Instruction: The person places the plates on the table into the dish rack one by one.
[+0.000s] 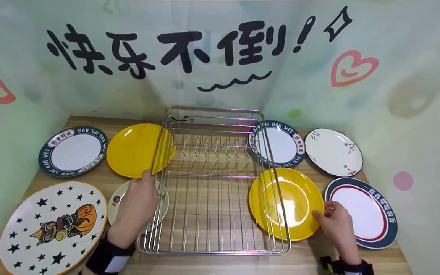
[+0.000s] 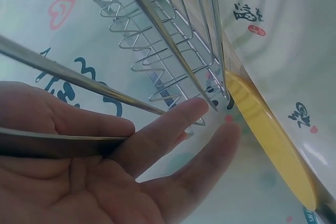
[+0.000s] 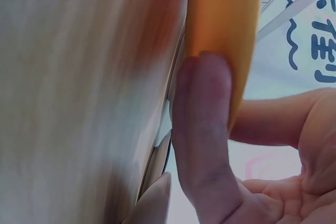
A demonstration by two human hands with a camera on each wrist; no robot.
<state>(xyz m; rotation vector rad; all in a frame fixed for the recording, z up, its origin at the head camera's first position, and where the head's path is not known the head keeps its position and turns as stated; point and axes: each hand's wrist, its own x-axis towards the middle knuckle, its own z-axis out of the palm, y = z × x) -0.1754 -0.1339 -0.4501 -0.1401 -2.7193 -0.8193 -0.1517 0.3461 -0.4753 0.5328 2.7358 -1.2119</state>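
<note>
Pinching the rim of the yellow plate (image 1: 294, 202), the right hand (image 1: 336, 221) is grasping it on the edge away from the rack (image 1: 204, 252), while the left hand (image 1: 138, 206) is gripping the rack's left rail. The yellow plate is sitting at the rack's right side, its inner part showing through the side wires; the views are leaving unclear whether it is fully touching the surface (image 1: 189, 263). The hands are apparently working on taking up this plate and steadying the rack, and the next move is probably calling for a firm pinch, a lift clear of the right rail and a still rack. Around them, a red-ringed plate (image 1: 361, 214) is lying just beside the right hand, and a small plate (image 1: 118, 194) is showing partly from behind the left. Farther out, a star plate (image 1: 44, 225), a second yellow one (image 1: 134, 152), two blue-rimmed plates (image 1: 76, 152) and a floral plate (image 1: 330, 152) are flanking the rack. The surface is showing pale wood grain, and beyond it a green backdrop (image 1: 212, 88) is carrying black lettering (image 1: 181, 46) and a coral heart (image 1: 351, 70).
</note>
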